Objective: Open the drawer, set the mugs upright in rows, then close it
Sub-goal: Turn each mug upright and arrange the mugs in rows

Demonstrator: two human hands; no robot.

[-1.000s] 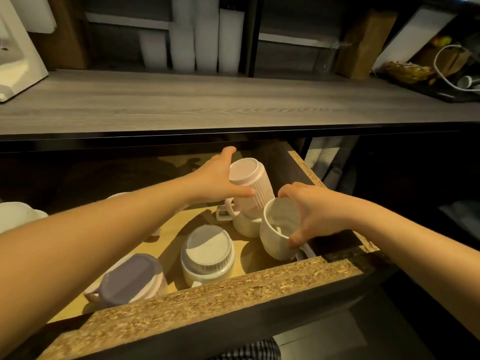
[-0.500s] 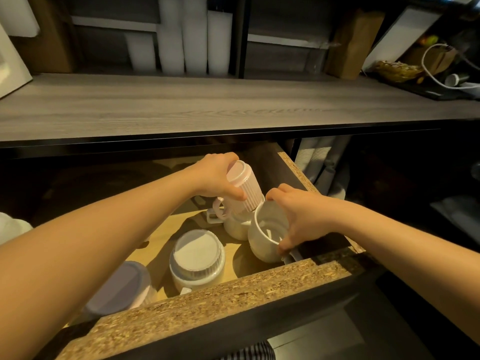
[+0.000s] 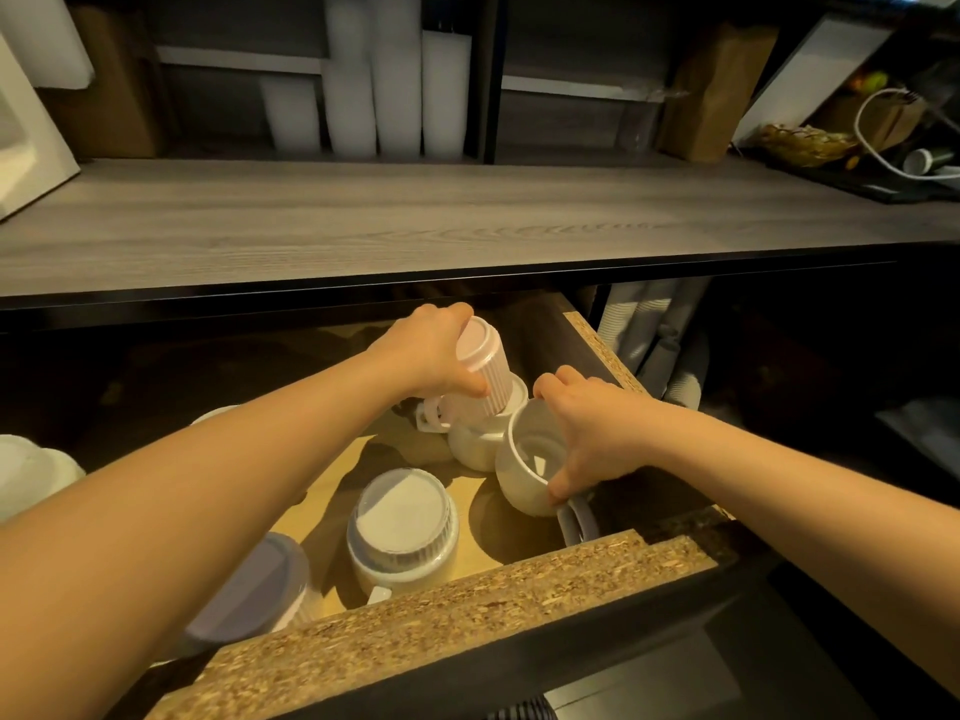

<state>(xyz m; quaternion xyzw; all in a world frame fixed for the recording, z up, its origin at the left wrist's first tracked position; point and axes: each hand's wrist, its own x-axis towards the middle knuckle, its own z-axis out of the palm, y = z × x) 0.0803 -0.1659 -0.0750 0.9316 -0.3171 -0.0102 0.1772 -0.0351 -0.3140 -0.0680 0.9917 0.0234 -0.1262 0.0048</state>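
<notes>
Two bare hands work at once inside the pulled-out chipboard drawer point(image 3: 457, 610), near its right wall. The left hand point(image 3: 431, 356) has its fingers closed round a pale pink ribbed mug point(image 3: 485, 374), held base-up and tilted, its mouth touching or resting in a white round-bodied mug point(image 3: 478, 444) just below; which of the two cannot be told. The right hand point(image 3: 587, 433) grips the rim of a white smooth ceramic mug point(image 3: 524, 470), thumb at the near rim and fingers over the far rim. This mug lies tipped, mouth toward the viewer, beside the front right corner of the drawer, with its handle point(image 3: 576, 519) pointing at the front edge.

Two more mugs stand inverted by the front edge: a white fluted mug point(image 3: 402, 522) at centre and a lilac-based mug point(image 3: 249, 595) toward the left, partly hidden by the forearm.

Judged step: righting the two held mugs. Done well, the pink mug is lifted clear of the mug beneath before it is turned over, so that the rims do not knock. The tipped white mug is best rolled onto its base where it lies, keeping its handle off the drawer wall. Setting both close to the right wall would begin a straight row and leave room for the inverted ones.
</notes>
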